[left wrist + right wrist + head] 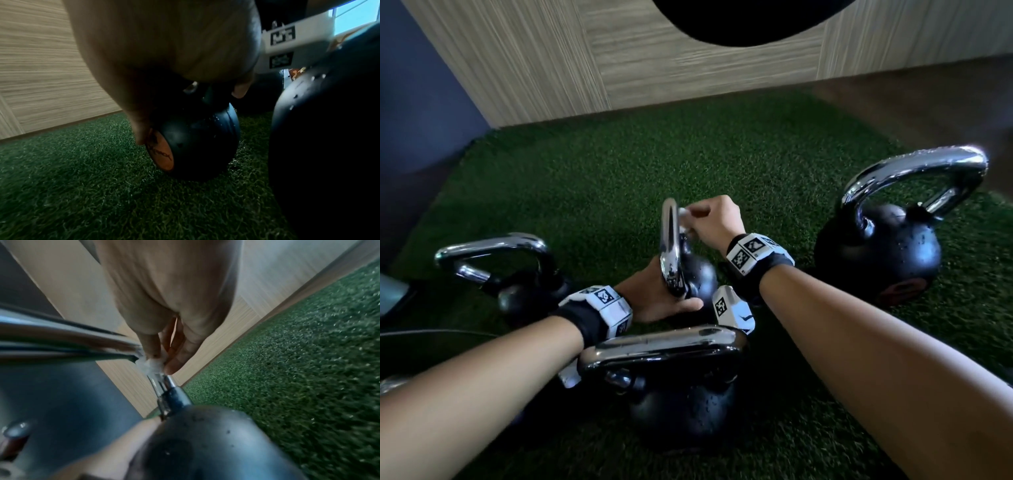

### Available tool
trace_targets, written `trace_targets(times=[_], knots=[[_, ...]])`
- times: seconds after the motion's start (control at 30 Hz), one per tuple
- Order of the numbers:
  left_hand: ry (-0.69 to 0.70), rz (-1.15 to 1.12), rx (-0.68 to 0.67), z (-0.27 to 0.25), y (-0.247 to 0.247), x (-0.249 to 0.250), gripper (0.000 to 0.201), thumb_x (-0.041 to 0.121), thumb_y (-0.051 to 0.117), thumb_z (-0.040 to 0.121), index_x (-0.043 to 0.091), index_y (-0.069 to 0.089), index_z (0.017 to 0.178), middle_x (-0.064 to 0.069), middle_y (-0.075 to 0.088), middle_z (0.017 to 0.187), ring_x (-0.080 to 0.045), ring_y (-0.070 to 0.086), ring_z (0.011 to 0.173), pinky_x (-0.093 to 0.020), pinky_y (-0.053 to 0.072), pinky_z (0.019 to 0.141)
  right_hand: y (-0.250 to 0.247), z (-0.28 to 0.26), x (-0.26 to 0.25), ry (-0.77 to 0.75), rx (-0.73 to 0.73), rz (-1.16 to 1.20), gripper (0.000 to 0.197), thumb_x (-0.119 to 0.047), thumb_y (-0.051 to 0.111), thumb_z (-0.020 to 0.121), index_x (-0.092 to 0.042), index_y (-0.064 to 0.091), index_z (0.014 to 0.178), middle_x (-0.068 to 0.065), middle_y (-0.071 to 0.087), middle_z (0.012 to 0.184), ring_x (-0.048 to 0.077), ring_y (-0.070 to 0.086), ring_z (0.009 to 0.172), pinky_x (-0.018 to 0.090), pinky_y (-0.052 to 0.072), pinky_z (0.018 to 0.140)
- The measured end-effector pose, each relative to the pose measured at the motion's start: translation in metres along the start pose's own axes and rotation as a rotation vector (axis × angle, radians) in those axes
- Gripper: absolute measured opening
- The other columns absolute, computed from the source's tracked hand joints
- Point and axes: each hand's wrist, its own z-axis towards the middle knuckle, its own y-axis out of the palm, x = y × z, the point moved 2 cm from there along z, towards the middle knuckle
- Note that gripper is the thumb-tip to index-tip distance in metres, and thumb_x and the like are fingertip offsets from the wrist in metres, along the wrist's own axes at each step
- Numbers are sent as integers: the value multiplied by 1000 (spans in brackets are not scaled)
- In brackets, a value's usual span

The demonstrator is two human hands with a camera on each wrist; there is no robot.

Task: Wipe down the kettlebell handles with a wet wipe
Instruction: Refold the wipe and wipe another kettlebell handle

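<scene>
A small black kettlebell (700, 275) with a chrome handle (669, 240) stands on green turf at the centre of the head view. My left hand (661, 301) grips the near base of that handle and steadies the bell (197, 142). My right hand (712, 219) pinches a bunched white wet wipe (685, 214) against the far upper part of the handle. In the right wrist view the wipe (152, 365) sits between thumb and fingers on the chrome bar (68, 340), just above the black body (205, 443).
Three more chrome-handled black kettlebells stand around: one at the left (517, 274), one close in front (681, 387), a large one at the right (887, 246). The green turf mat (619, 178) runs back to a wood-panelled wall (654, 58).
</scene>
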Motion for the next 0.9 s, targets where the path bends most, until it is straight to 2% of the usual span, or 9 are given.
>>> trace_targets(times=[0.07, 0.2, 0.33, 0.37, 0.43, 0.53, 0.63, 0.77, 0.9], knots=[[-12, 45, 6, -3, 4, -5, 43, 0, 72, 92, 30, 50, 71, 43, 58, 73, 25, 53, 77, 5, 34, 82, 1, 1, -2, -51, 44, 18, 15, -22, 77, 91, -9, 83, 91, 13, 80, 86, 28, 76, 86, 40, 61, 81], [-97, -18, 81, 0, 6, -30, 32, 22, 78, 89, 39, 51, 89, 23, 59, 93, 10, 55, 88, -22, 42, 102, 10, 4, 19, 84, -93, 38, 6, -13, 77, 92, -12, 80, 86, 15, 80, 89, 30, 79, 84, 49, 63, 87], [-54, -55, 18, -1, 5, -23, 27, 16, 81, 89, 35, 62, 84, 38, 63, 88, 27, 52, 94, 3, 29, 93, 2, 13, 8, -35, -28, 45, 10, -11, 76, 92, -16, 83, 96, 7, 82, 90, 20, 77, 82, 33, 62, 85], [16, -50, 36, -3, 3, -17, 15, 29, 82, 88, 27, 69, 96, 36, 64, 99, 26, 50, 104, 3, 27, 99, 0, 12, 3, -109, 14, 46, 14, -9, 75, 92, -15, 84, 101, 4, 82, 93, 16, 76, 85, 29, 60, 83], [103, 51, 100, -3, 5, -20, 44, 49, 78, 86, 22, 69, 119, 27, 61, 120, 27, 42, 116, 0, 24, 107, -1, 10, 2, -193, 43, 47, 21, -4, 75, 91, -14, 83, 107, 3, 81, 103, 13, 75, 94, 26, 58, 86], [82, 120, 120, -1, 6, -32, 40, 47, 78, 87, 23, 68, 118, 33, 56, 111, 30, 43, 107, 5, 24, 100, -1, 13, 7, -181, 18, 75, 24, -2, 75, 90, -13, 82, 110, 1, 79, 105, 15, 75, 89, 27, 60, 82], [-45, 111, 155, -2, 6, -41, 41, 63, 74, 80, 34, 62, 107, 22, 59, 101, 8, 54, 96, -19, 45, 103, -9, 15, -3, -244, -20, 72, 25, -4, 76, 89, -17, 82, 109, -3, 77, 108, 10, 71, 93, 23, 55, 84], [-129, -46, 117, -1, -5, -40, 24, 38, 84, 84, 43, 62, 90, 22, 71, 91, 6, 65, 88, -21, 52, 90, -19, -1, -22, -325, -213, 2, 25, -8, 80, 86, -19, 81, 109, -1, 76, 108, 13, 70, 85, 27, 58, 78], [-162, -128, 105, 1, -10, -40, 46, 37, 85, 83, 23, 64, 121, 7, 73, 116, -8, 66, 110, -32, 51, 102, -24, -3, -40, -326, -288, -46, 20, -11, 85, 83, -17, 83, 102, -5, 77, 95, 7, 68, 77, 22, 54, 70]])
